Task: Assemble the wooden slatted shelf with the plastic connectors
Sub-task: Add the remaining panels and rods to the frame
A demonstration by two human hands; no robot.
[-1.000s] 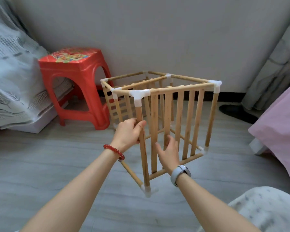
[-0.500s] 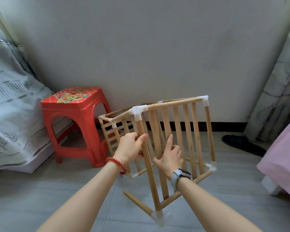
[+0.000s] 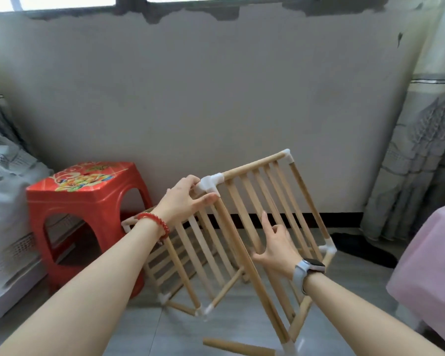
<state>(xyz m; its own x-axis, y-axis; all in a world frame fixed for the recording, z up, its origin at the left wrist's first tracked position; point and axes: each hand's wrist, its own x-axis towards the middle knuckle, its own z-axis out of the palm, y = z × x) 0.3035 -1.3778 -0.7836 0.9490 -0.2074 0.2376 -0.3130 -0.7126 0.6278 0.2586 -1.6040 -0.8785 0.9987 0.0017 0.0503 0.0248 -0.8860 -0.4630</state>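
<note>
The wooden slatted shelf (image 3: 288, 201) is a box-like frame of pale dowels joined by white plastic connectors, held tilted above the floor. My left hand (image 3: 183, 201) grips its upper near corner just under the white corner connector (image 3: 211, 183), thumb on the near post. My right hand (image 3: 275, 246) lies on the front slatted panel, fingers hooked round a slat, index finger pointing up. A second connector (image 3: 288, 155) caps the top right corner, and another (image 3: 329, 249) sits at the lower right. The frame's far panels are partly hidden behind my left arm.
A red plastic stool (image 3: 85, 201) stands left of the frame, close to its far side. Grey bedding (image 3: 5, 201) lies far left, a pink cloth (image 3: 437, 265) at right, curtains (image 3: 421, 163) behind it. A dark shoe (image 3: 362, 249) lies by the wall. Grey floor (image 3: 144, 330) spreads below.
The frame has been lifted and tipped further over. My left hand slid up the near post to the top corner connector. My right hand stayed on the front slats. The camera tilted upward.
</note>
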